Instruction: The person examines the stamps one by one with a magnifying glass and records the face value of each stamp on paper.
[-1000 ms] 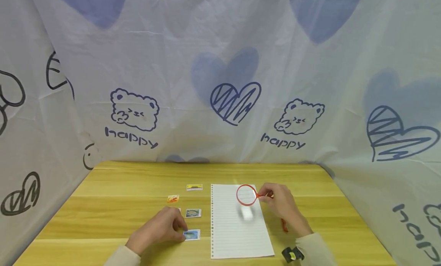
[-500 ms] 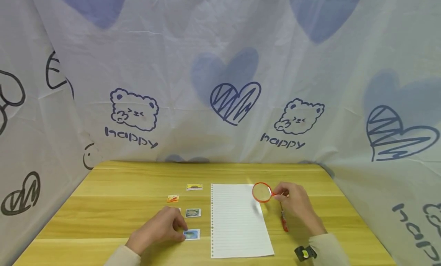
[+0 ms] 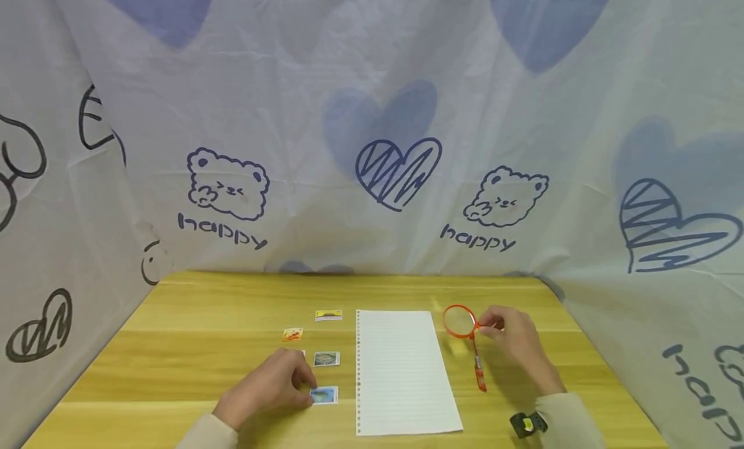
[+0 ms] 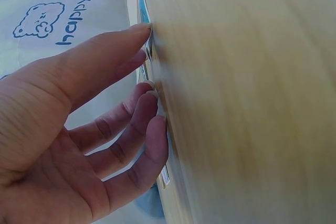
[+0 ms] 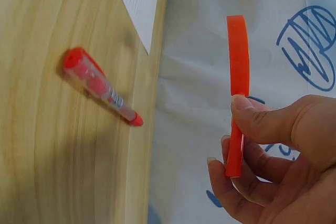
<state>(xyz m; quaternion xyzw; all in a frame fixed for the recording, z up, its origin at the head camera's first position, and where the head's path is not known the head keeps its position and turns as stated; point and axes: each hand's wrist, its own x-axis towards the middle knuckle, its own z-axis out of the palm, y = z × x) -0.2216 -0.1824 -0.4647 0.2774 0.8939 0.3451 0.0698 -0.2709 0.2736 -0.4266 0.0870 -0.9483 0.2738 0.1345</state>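
Observation:
In the head view my left hand (image 3: 270, 382) is low over the table, thumb and forefinger pinching the left end of a blue postage stamp (image 3: 327, 395) that lies flat. The left wrist view shows the thumb tip right at the stamp's edge, the other fingers bent beside it. My right hand (image 3: 513, 336) holds a red magnifying glass (image 3: 459, 306) by its handle between thumb and fingers, raised above the table right of the lined paper (image 3: 401, 378). Seen edge-on in the right wrist view, its red rim (image 5: 239, 56) points up.
A red-capped pen (image 3: 479, 376) lies right of the paper, below the magnifying glass. Beyond my left hand are a green stamp (image 3: 327, 358), an orange one (image 3: 292, 334) and a yellow one (image 3: 329, 315). Another stamp's corner peeks out behind that hand. Printed cloth (image 3: 302, 113) surrounds the table.
My right hand has carried the magnifying glass rightward, off the paper, uncovering the pen. The left hand and the blue stamp have stayed in place.

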